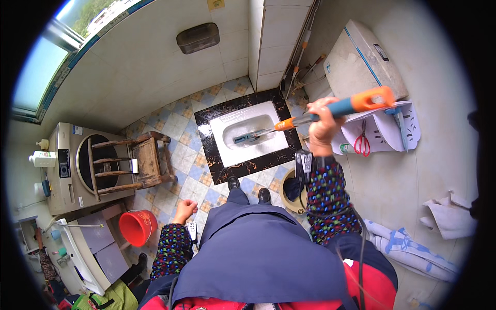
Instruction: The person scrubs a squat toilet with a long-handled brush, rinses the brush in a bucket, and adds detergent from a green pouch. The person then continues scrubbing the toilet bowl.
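Observation:
My right hand (pixel 321 121) grips the blue and orange handle of a long toilet brush (pixel 341 107). Its brush head (pixel 247 137) reaches down into the white squat toilet pan (pixel 233 151), which is set in a black marble-patterned surround (pixel 206 121). My left hand (pixel 184 210) hangs at my side with the fingers loosely curled and nothing in it, above the patterned floor tiles. My two black shoes (pixel 249 189) stand at the near edge of the surround. I wear patterned sleeves and a blue apron.
A wooden chair (pixel 129 165) lies tipped against a washing machine (pixel 72 170) at the left. A red bucket (pixel 137 226) stands near my left hand. A white cistern (pixel 356 59), a corner shelf (pixel 385 129) with red scissors (pixel 361 142), and a yellow basin (pixel 294 194) are at the right.

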`<state>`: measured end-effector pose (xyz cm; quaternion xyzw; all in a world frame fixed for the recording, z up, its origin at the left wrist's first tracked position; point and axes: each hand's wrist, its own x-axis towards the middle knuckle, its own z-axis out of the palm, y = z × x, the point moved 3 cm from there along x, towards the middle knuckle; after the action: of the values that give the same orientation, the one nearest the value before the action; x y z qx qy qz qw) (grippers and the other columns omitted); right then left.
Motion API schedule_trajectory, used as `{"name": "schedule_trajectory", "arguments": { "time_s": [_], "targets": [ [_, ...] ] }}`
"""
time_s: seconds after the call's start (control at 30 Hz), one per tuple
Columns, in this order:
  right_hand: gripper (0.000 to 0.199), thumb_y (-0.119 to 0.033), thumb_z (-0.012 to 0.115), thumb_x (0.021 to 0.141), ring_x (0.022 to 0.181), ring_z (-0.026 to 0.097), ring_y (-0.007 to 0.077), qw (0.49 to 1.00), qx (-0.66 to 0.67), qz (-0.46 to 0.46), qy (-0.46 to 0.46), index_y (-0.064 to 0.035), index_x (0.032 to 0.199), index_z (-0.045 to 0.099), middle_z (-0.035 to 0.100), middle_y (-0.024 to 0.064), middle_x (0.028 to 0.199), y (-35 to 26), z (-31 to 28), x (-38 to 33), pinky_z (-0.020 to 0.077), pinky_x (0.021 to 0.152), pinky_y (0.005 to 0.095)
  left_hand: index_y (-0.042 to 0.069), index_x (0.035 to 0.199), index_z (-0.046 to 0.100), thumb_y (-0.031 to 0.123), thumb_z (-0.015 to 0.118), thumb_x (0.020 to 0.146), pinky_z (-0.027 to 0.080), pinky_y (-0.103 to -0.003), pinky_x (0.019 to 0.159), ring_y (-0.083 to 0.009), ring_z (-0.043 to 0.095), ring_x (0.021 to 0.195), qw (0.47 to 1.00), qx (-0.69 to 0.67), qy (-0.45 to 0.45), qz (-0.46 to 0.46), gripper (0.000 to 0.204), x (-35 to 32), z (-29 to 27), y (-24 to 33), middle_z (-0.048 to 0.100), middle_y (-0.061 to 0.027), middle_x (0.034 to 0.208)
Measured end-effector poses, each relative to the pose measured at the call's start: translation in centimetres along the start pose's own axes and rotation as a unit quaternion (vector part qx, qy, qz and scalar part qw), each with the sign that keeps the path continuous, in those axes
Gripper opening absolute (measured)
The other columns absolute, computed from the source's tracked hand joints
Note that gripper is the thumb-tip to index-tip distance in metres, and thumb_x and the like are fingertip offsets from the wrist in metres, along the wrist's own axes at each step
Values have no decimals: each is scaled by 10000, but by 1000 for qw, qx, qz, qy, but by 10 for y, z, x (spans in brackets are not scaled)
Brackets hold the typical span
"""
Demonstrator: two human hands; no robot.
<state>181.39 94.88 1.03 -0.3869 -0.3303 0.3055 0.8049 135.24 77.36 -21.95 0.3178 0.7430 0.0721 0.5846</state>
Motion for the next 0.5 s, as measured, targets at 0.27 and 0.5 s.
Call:
{"name": "schedule_trajectory", "arguments": {
  "time_s": [0.27,0.5],
  "targets": [
    [186,-111,670,634,653,570,215,931,-120,-93,-333,-53,756,542,574,72,726,-13,37,-148,457,624,311,7,870,577,219,497,879,457,-224,591,-98,560,663,944,-42,-27,328,227,-129,6,170,606,-44,773],
    [193,-132,625,595,623,525,298,717,10,42,-695,-74,630,444,505,92,624,12,47,-267,410,542,363,-12,1145,462,467,398,873,508,-313,685,-184,550,958,971,-38,-178,156,555,-312,6,133,552,-113,1062]
  ]
}}
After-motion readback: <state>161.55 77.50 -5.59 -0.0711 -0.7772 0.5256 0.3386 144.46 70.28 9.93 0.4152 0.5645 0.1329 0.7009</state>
